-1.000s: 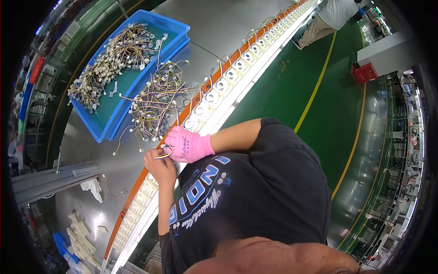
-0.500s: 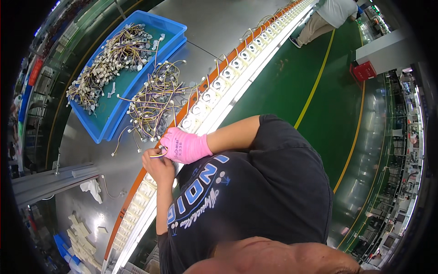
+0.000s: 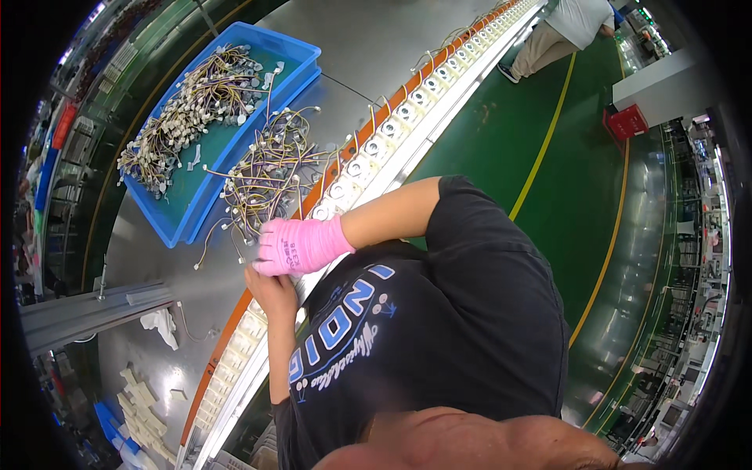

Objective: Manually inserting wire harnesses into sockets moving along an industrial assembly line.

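Observation:
My right hand (image 3: pixel 296 246), in a pink knitted glove, lies over the fingers of my bare left hand (image 3: pixel 274 294). Both hands are closed together above a long orange-edged rail (image 3: pixel 235 315). Whatever they hold is hidden under the glove. Along the rail runs a row of white square parts with round centres (image 3: pixel 373 149), several with thin wires looping over the edge. Just beyond my hands lies a loose heap of wire harnesses (image 3: pixel 270 168) with small white connectors.
A blue bin (image 3: pixel 205 205) at the far left holds more harnesses. Pale blocks (image 3: pixel 139 411) and a white cloth (image 3: pixel 162 327) lie on the metal table (image 3: pixel 329 47) at left. Another person (image 3: pixel 560 35) is on the green floor (image 3: pixel 486 149) beyond the rail's far right side.
My gloved hand has shifted slightly left, over my bare fingers. The yellow and dark wire seen between my hands before is now out of sight.

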